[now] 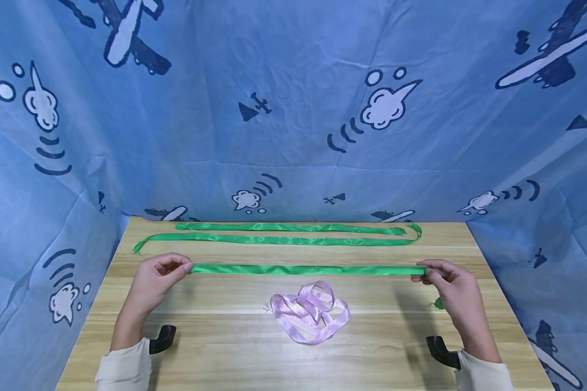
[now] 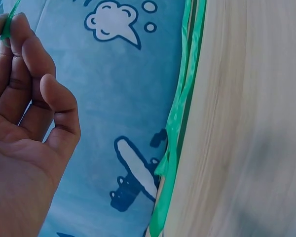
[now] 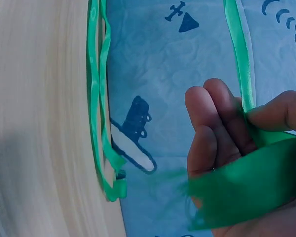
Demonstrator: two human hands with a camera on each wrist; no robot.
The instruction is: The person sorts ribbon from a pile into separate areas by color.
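A green satin ribbon [image 1: 303, 269] is stretched straight between both hands above the table. My left hand [image 1: 157, 279] pinches its left end between thumb and fingertips; in the left wrist view a bit of green shows at those fingertips [image 2: 20, 24]. At the other side my right hand [image 1: 455, 290] pinches the ribbon near its right end. A loose, frayed tail [image 3: 246, 190] hangs across the right palm in the right wrist view. Below the taut ribbon, a lilac ribbon [image 1: 308, 339] lies in a loose, looped heap on the table.
Another length of green ribbon [image 1: 283, 239] lies along the table's back edge in two long rows, turning back at the right. The wooden table [image 1: 225, 353] meets blue printed cloth [image 1: 293, 136] at the back and both sides. Black wrist devices [image 1: 163, 339] sit at both cuffs.
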